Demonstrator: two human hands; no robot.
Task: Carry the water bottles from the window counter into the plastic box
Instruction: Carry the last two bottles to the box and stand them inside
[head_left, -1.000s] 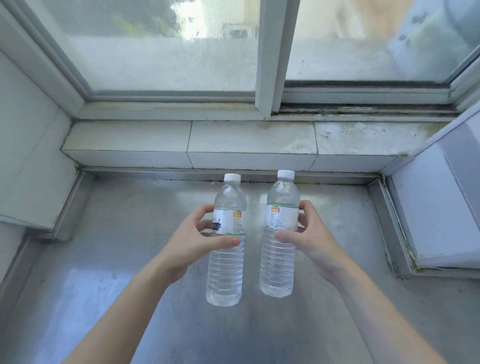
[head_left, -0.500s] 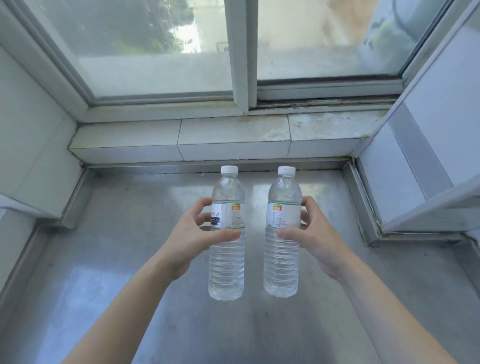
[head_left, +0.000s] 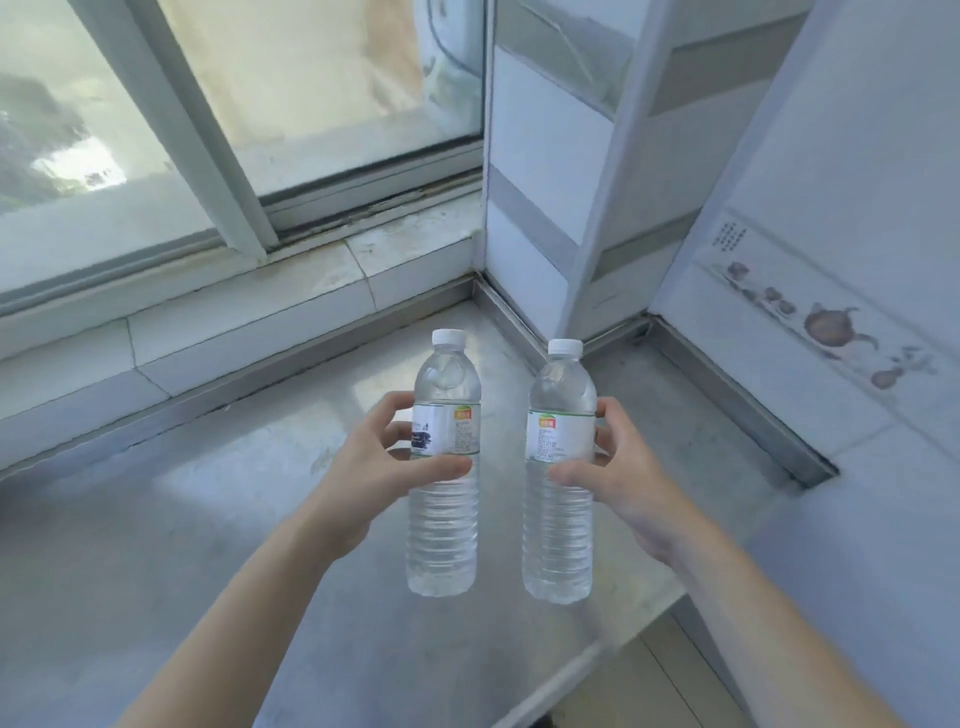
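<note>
I hold two clear water bottles with white caps upright above the steel window counter (head_left: 156, 530). My left hand (head_left: 363, 467) grips the left water bottle (head_left: 444, 525) around its label. Wrapped around the label of the right water bottle (head_left: 560, 535) is my right hand (head_left: 618, 478). The bottles hang side by side, a small gap between them, their bases off the counter. No plastic box is in view.
A sliding window (head_left: 291, 104) and its tiled sill (head_left: 249, 306) run along the back left. A white tiled wall corner (head_left: 582, 208) rises at the back right. The counter's front edge (head_left: 618, 639) shows at lower right, with floor tiles (head_left: 649, 691) below.
The view has swung to the right: the window slid left and the right wall corner and counter edge came into view. Both hands kept their bottles, still upright and side by side.
</note>
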